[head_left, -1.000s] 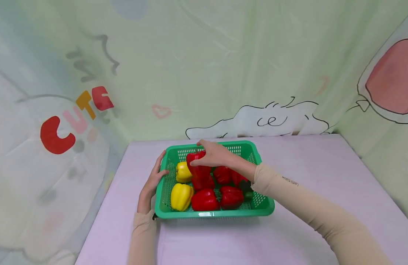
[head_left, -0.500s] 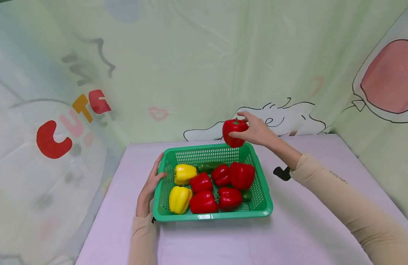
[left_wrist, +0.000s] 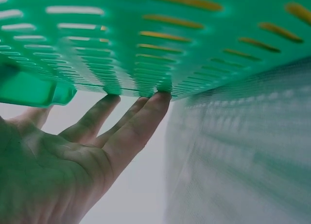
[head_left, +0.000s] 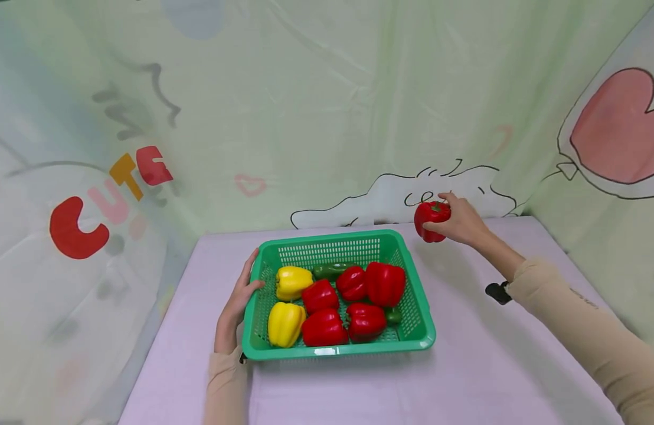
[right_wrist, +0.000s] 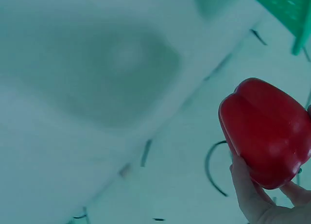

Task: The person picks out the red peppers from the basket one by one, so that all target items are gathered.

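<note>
In the head view my right hand (head_left: pixel 464 223) grips a red bell pepper (head_left: pixel 429 221), held up above the table to the right of the basket, stem upward. The right wrist view has the same pepper (right_wrist: pixel 265 129) between thumb and fingers, over its shadow on the cloth. My left hand (head_left: pixel 239 300) holds the left side of a green plastic basket (head_left: pixel 284 353), thumb over the rim. Seen from below in the left wrist view, its fingers (left_wrist: pixel 138 129) press on the slotted wall. Inside lie yellow bell peppers (head_left: pixel 286 324), several red bell peppers (head_left: pixel 324 328) and a cucumber-like green vegetable (head_left: pixel 331 271).
A lilac cloth (head_left: pixel 481 354) covers the table. Green curtain-like fabric (head_left: pixel 306 118) with cartoon drawings hangs at the back and both sides. A second green vegetable end (head_left: pixel 393 316) shows at the basket's right. A black device (head_left: pixel 499 293) sits at my right wrist.
My right hand has lifted the red bell pepper out of the basket, then carried it right past the basket's right rim and slightly lower. The left hand keeps its hold on the basket.
</note>
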A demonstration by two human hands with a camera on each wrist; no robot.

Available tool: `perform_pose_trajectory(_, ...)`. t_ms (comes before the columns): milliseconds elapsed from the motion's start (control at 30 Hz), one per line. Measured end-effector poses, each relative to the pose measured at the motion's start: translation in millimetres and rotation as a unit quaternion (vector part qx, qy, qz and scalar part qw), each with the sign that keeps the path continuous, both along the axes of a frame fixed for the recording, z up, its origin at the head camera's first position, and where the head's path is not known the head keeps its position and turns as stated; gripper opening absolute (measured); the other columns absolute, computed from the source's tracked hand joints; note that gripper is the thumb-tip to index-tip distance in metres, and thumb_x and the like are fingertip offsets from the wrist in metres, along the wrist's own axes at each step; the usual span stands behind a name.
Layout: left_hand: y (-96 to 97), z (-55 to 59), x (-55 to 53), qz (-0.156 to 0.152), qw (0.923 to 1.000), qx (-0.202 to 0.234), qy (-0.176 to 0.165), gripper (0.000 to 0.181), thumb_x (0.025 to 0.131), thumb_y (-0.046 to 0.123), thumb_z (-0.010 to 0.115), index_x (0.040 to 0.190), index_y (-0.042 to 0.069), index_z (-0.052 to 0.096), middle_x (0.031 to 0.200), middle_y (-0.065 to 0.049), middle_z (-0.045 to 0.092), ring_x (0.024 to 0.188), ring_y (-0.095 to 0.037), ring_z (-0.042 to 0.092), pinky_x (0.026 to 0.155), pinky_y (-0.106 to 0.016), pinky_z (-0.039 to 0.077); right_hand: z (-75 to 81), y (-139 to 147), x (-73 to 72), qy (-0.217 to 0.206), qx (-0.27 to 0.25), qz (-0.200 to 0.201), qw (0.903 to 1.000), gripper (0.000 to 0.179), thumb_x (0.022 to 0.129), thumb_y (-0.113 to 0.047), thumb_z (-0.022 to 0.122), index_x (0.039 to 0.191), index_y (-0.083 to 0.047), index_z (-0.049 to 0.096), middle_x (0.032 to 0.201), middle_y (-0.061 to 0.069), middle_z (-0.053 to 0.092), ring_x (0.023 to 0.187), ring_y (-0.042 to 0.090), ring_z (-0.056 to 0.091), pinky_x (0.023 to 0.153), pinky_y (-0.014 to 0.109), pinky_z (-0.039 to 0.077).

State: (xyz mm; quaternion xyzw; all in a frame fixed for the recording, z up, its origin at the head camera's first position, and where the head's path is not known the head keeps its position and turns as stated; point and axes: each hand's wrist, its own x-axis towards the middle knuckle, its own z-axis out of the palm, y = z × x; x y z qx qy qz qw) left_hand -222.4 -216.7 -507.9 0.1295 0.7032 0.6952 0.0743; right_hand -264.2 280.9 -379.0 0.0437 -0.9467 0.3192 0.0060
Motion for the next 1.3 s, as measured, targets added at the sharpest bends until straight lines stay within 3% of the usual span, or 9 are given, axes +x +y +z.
perform_pose_trajectory(200,-1.6,2.7,1.2,-0.001,1.0,-0.002,0.005,0.08,0.093,-0.001,0.044,0.16,0.024,0.008,0.163,-0.013,0.013,0.136,-0.04,0.031,0.093,-0.033,0.048,-29.2,16.9,1.0,-0.008,0.026,-0.013,0.9996,0.086,0.082,-0.018,0.074,0.144,0.015,0.025,0.129,0.039,0.036,0.119,0.055,0.037,0.085,0.063,0.05)
perform_pose_trajectory(500,-3.6,3.2,0.4,0.003,1.0,0.003,0.005,0.08,0.093,-0.002,0.044,0.16,0.023,0.008,0.164,-0.013,0.011,0.136,-0.041,0.03,0.088,-0.027,0.05,-50.0,26.2,1.4,-0.029,0.032,-0.032,0.9985,0.082,0.084,-0.02,0.073,0.142,0.015,0.027,0.129,0.042,0.032,0.12,0.058,0.034,0.085,0.063,0.049)
perform_pose_trajectory(1300,-1.3,2.0,0.4,-0.012,0.9998,0.013,-0.005,0.081,0.093,0.0,0.045,0.16,0.023,0.007,0.163,-0.016,0.014,0.134,-0.043,0.033,0.087,-0.029,0.052,-71.6,37.9,0.3,-0.04,0.029,-0.062,0.9968,0.08,0.085,-0.019,0.071,0.142,0.014,0.026,0.133,0.043,0.026,0.121,0.059,0.031,0.086,0.065,0.048)
